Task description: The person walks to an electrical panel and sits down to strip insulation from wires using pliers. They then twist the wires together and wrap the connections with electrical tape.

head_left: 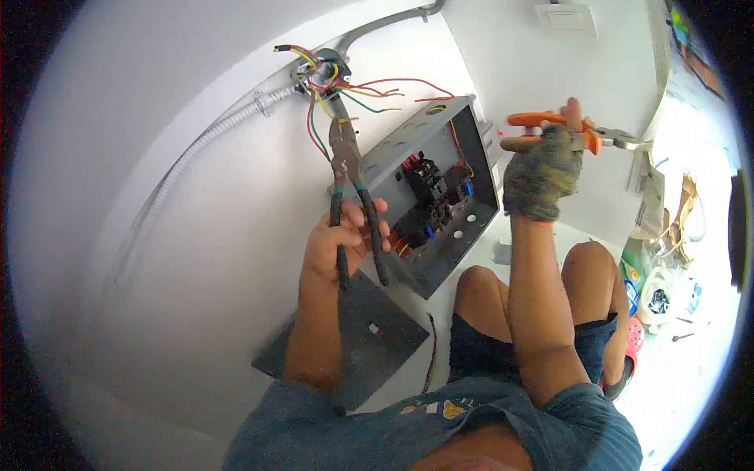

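My bare left hand (345, 239) grips long black-handled pliers (342, 153), their handles spread and jaws pointing up. The jaw tips are right at a yellow wire below the round junction box (334, 67), where red, green and yellow wires (377, 88) stick out. In my right hand (543, 173), which wears a dark fingerless-looking glove, are orange-handled pliers (542, 119) with the metal head pointing right. Between both hands is an open grey electrical panel box (463, 228) with black breakers (428, 184) and wires inside.
A dark flat panel cover (385, 341) leans below the box. White corrugated conduit (236, 119) and a grey pipe (385, 20) run into the junction box. A wall switch (567, 20) is at the top. Bags, a white jug (658, 302) and a red shoe (635, 337) lie at right.
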Demonstrator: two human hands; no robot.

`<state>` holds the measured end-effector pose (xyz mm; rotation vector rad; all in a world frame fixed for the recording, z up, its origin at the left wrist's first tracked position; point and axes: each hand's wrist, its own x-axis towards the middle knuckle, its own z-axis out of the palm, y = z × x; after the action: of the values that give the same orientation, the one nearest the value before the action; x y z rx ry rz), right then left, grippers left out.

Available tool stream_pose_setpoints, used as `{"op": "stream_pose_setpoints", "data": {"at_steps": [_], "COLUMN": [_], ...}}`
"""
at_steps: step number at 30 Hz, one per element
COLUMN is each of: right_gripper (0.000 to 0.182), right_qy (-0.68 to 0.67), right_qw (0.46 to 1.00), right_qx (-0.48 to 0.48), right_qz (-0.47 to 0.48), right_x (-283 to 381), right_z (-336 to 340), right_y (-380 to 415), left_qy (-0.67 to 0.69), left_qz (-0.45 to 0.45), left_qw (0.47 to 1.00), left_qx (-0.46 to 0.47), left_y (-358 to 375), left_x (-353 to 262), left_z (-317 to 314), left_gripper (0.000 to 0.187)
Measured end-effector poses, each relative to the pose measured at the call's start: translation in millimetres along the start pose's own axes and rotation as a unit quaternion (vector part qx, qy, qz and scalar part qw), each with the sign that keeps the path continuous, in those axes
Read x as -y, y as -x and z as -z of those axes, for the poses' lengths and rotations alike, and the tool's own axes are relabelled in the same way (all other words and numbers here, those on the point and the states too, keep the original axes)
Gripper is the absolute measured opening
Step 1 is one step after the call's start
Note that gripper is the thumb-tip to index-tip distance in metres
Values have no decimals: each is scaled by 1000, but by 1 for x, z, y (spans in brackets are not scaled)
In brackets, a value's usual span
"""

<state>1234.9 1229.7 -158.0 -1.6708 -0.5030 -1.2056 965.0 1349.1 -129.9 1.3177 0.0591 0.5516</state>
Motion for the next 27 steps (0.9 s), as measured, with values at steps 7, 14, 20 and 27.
{"op": "stream_pose_setpoints", "data": {"at_steps": [7,14,20,27], "right_gripper": [20,42,39,36], "right_qy": [-372,-342,-303,-349], "right_qw": [828,751,796,847], "right_qx": [342,561,523,393], "right_qz": [242,65,20,80], "right_x": [41,92,105,112], "right_z": [33,33,9,22], "right_y": [27,0,5,10], "left_qy": [27,37,20,-229], "left_qz": [9,7,8,0], "left_qw": [998,998,999,970], "left_qx": [57,49,33,-81], "left_y": [2,1,6,8], "left_x": [-17,-13,-14,-26], "left_z": [2,8,9,3], "left_gripper": [23,20,19,27]}}
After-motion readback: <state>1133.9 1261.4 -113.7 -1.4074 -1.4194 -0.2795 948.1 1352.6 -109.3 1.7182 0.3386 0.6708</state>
